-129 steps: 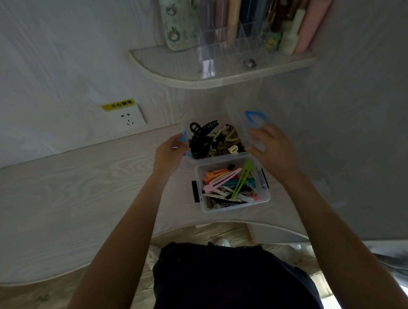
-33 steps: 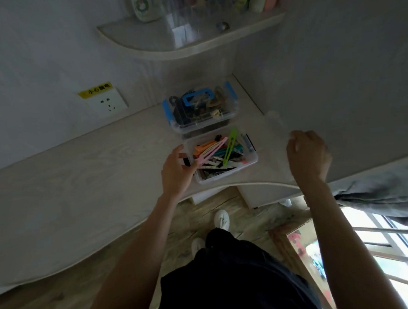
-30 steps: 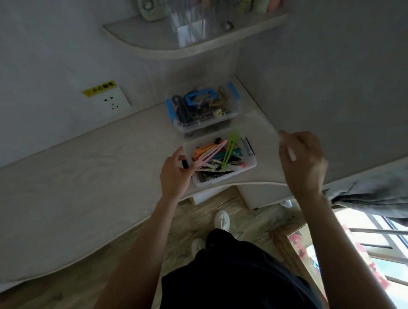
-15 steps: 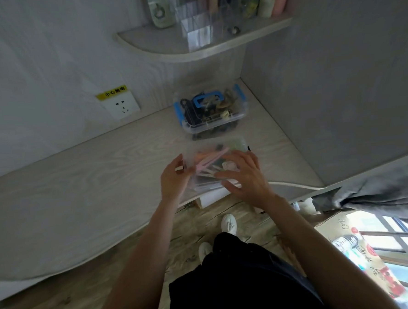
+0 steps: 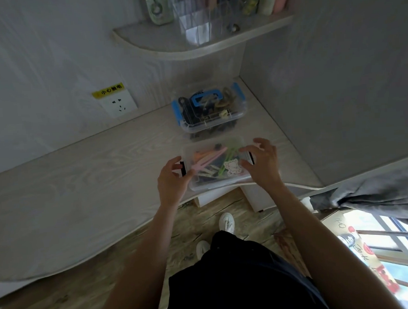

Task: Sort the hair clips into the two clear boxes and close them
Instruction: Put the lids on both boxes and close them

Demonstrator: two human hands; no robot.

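On desk, near edge: near box (image 5: 217, 177), clear plastic, rectangular, rounded corners, see-through lid (image 5: 212, 149) on top, black latch at each short end.
Near box contents: long flat clips (image 5: 208, 162), pink, orange, green; small pale sticker (image 5: 232, 167) on lid.
Left hand (image 5: 173, 180): at left end of near box, fingers (image 5: 175, 167) curled loosely round the black latch, thumb against box side; firm grip or not, cannot tell.
Right hand (image 5: 262, 161): at right end, fingers spread and half open, tips on lid edge by right latch, nothing clasped.
Far box (image 5: 211, 119): just behind near box, clear plastic, lid on, blue side latches, blue handle (image 5: 206, 98); dark and brown claw clips inside.
Desk (image 5: 80, 185): pale wood grain, wavy front edge.
Wall: white socket (image 5: 118, 104), yellow label above.
Shelf (image 5: 191, 41): curved, pale, holds clear organizer and bottles.
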